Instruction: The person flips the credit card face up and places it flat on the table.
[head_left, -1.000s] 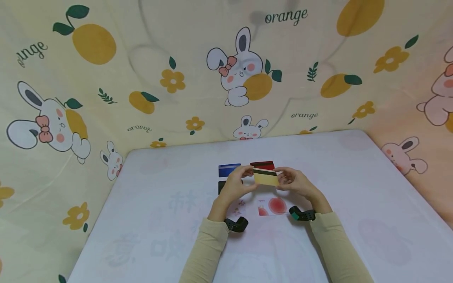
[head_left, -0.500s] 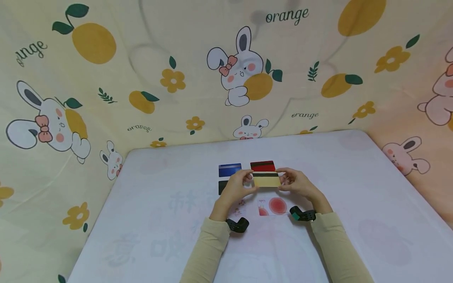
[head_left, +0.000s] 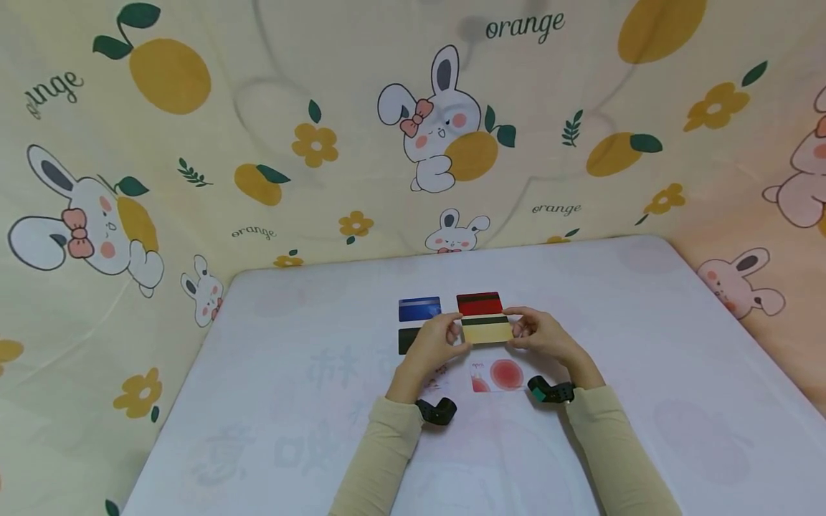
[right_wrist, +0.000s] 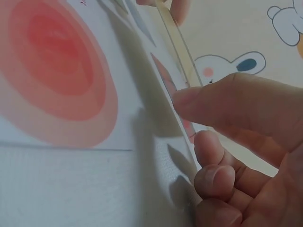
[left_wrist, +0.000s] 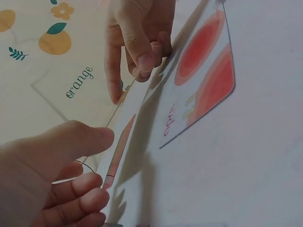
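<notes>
Yellow and dark-striped, the card (head_left: 488, 332) is held just off the table (head_left: 645, 322), its shadow lying beneath it in both wrist views. The left hand (head_left: 429, 350) pinches one short end between thumb and forefinger, the right hand (head_left: 546, 337) the other; each grip is narrowed to the card's edge, the remaining fingers loosely bent.

The hold looks light, so an uneven release is the main risk: should one thumb let go first, the card could tip and land askew. Squeezing the ends inward might bow it and make it spring free.

Beyond its far edge lies the red card (head_left: 480, 303); lowering a little too far forward could overlap the two or push that one out of line. The left hand partly covers the black card (head_left: 409, 341) and a patterned card (head_left: 442, 375) — a careless sweep of fingers or wrist could shift either. The pink-and-white card (head_left: 498, 375) and blue card (head_left: 418, 309) seem less exposed.
</notes>
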`<state>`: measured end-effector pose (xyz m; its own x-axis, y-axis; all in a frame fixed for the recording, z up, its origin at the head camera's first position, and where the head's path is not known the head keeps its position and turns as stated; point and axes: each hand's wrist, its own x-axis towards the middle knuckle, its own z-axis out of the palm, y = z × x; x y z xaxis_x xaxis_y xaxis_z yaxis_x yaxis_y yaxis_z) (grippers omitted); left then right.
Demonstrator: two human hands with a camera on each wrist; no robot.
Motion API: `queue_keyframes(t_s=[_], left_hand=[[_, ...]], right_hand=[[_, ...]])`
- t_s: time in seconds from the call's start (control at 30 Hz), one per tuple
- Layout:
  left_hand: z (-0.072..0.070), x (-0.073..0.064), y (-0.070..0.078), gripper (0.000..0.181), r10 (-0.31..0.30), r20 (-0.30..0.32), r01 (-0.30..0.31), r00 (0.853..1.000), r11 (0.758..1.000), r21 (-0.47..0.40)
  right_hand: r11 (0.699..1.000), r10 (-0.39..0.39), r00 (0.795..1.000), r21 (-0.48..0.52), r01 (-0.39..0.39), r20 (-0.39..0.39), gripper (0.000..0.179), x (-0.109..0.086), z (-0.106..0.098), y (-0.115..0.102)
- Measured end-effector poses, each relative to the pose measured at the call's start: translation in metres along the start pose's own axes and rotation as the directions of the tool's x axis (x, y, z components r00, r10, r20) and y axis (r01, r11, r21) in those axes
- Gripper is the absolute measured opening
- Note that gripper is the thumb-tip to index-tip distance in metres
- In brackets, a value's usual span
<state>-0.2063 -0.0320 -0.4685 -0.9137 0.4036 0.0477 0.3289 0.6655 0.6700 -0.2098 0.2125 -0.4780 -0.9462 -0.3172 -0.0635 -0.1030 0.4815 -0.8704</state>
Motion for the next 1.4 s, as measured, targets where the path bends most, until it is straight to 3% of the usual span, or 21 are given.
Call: queue_keyframes(t_s=[0.3,0.63,0.97,1.4], left_hand=[[0.004,0.000,0.003,0.057,-0.045,0.004,0.045,0.999,0.995,0.089],[0.008,-0.001,0.004,0.055,-0.033,-0.020,0.036,0.999,0.981,0.190],[0.010,0.000,0.002,0.053,-0.050,-0.005,0.050,0.999,0.982,0.181],[0.013,-0.004,0.000,0.054,-0.084,0.018,0.080,0.996,0.985,0.154]], right_hand=[[0.998,-0.002,1.000,-0.067,0.002,-0.007,0.057,-0.001,0.000,-0.004],[0.990,0.049,0.999,-0.130,-0.050,-0.008,0.056,0.000,0.001,-0.004],[0.988,0.102,0.995,-0.120,-0.102,-0.011,0.057,0.001,0.002,-0.001],[0.987,0.116,0.993,-0.111,-0.113,0.021,0.059,-0.001,0.003,-0.004]])
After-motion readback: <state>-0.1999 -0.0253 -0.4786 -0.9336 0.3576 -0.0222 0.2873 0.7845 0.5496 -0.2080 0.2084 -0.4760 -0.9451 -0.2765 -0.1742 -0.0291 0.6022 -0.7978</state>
